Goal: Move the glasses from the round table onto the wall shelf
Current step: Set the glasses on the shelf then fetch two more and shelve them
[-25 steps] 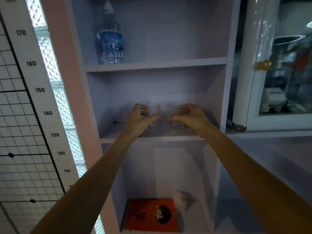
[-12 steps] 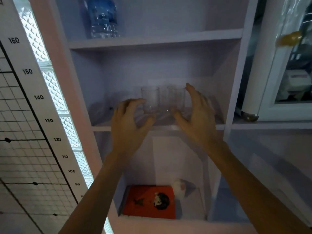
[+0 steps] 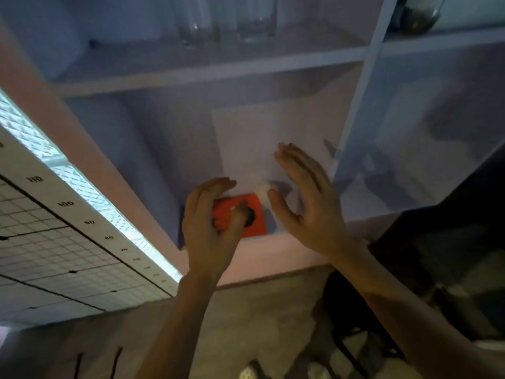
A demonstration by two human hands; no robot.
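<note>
Two clear glasses stand side by side on the wall shelf (image 3: 207,73) at the top of the view, the left glass (image 3: 192,21) and the right glass (image 3: 255,19) both cut off by the frame's upper edge. My left hand (image 3: 211,228) hangs well below them with fingers loosely curled and nothing in it. Beside it my right hand (image 3: 306,201) is held flat with its fingers spread, also holding nothing. Both hands are in front of the lower compartment. The round table is out of view.
An orange book (image 3: 252,217) and a small white object (image 3: 263,191) lie in the lower compartment behind my hands. A height chart (image 3: 54,233) and a glass-block strip (image 3: 68,173) run along the left. A dark glass vessel (image 3: 416,15) stands top right. Dark furniture (image 3: 451,242) sits at the right.
Both hands let go of the glasses and dropped away from the shelf. The view tilted downward, so the glasses now sit at the top edge and the floor shows below.
</note>
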